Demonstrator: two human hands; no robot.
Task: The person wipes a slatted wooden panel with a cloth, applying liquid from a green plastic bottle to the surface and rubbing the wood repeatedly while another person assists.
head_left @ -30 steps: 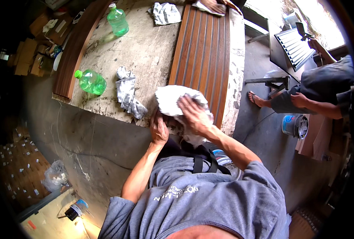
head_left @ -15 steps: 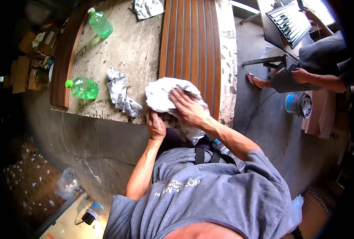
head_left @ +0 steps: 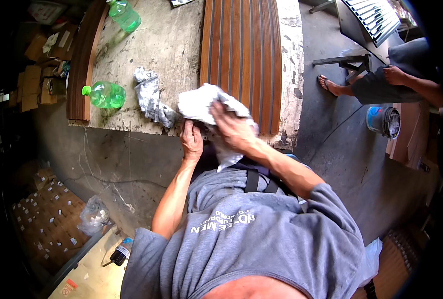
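Observation:
A bunched white cloth lies over the near end of a brown slatted wood panel on the worn table. My right hand presses on the cloth from above, its fingers stretched out and slightly blurred. Part of the cloth hangs below the table's edge. My left hand is closed at that edge, left of the panel, with its fingertips against the cloth's underside; what they grip is hidden. A grey-and-white crumpled rag lies left of my hands.
Two green bottles, one lying and one farther back, are on the table. A dark wood board runs along its left side. At right are a person's hand, a stool and a bucket.
The whole scene has shifted slightly upward in view. My right hand and the cloth have moved a little left relative to the panel. My left hand stays at the table's edge.

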